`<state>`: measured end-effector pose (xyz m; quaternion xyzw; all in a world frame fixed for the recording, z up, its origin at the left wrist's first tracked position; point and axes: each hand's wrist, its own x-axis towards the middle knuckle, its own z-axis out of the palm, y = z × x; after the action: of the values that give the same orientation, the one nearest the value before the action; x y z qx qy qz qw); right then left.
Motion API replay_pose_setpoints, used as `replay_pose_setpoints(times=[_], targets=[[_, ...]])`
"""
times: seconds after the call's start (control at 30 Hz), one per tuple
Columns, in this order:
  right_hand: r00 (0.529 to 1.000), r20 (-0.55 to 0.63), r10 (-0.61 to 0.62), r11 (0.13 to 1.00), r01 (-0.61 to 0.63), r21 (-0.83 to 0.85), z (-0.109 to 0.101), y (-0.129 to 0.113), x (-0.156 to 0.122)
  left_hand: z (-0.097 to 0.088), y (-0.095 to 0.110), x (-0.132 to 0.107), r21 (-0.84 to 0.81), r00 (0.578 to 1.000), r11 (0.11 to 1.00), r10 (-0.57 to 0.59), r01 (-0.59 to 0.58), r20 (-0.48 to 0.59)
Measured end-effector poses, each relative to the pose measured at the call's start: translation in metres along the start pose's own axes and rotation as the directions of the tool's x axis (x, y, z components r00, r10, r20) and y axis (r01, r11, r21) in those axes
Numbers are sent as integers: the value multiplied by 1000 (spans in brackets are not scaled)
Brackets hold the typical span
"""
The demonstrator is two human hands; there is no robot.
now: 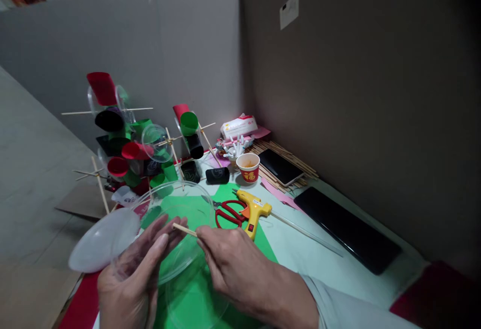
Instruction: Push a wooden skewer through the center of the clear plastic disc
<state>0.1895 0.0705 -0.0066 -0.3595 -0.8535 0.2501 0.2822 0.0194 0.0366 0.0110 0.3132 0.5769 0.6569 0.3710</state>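
My left hand (130, 281) is closed on a round clear plastic lid (206, 199), tilted above the table, its fingers seen through the plastic. Pinched in my right hand (236, 259) is a thin wooden stick (185, 229), whose free end points left across the lid near my left fingertips. Whether the stick touches the plastic I cannot tell. Below lies a second clear round piece (223, 309) on green paper (268, 254). Just beyond my right hand are red-handled scissors (229, 213) and a yellow glue gun (255, 208) with a long glue stick.
Stick frames with red, green and black paper rolls (133, 151) stand back left. A whitish oval plastic piece (105, 238) is at left. Toward the wall are a paper cup (248, 168), a phone (281, 167), bundled sticks (310, 168) and a black slab (345, 228).
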Motion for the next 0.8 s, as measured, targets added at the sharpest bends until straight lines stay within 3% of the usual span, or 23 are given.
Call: replay_pose_setpoints(times=[0.07,0.23,0.4,0.47,0.53,0.67,0.8], targets=[[1000,-2,10,1000,-10,-14,1,1,1,-2,-4,3,-15,1000,1000,3,-3,-22],[1000,6,25,999,-25,46,-1,0,1,-9,-11,11,82,987,986,138,-145,79],[999,6,41,994,-41,99,-2,-1,0,-9,-12,16,7,990,992,121,-122,69],[999,9,47,994,-47,94,-2,-1,0,-10,-12,15,52,980,981,182,-187,85],[998,27,58,992,-60,107,-3,-2,-1,-10,-11,13,138,954,947,276,-291,119],[991,74,107,971,-121,207,-10,-4,-3,-7,-10,2,321,859,797,479,-512,181],[976,176,127,850,-198,489,-15,-3,1,-5,-14,-2,397,820,721,537,-568,199]])
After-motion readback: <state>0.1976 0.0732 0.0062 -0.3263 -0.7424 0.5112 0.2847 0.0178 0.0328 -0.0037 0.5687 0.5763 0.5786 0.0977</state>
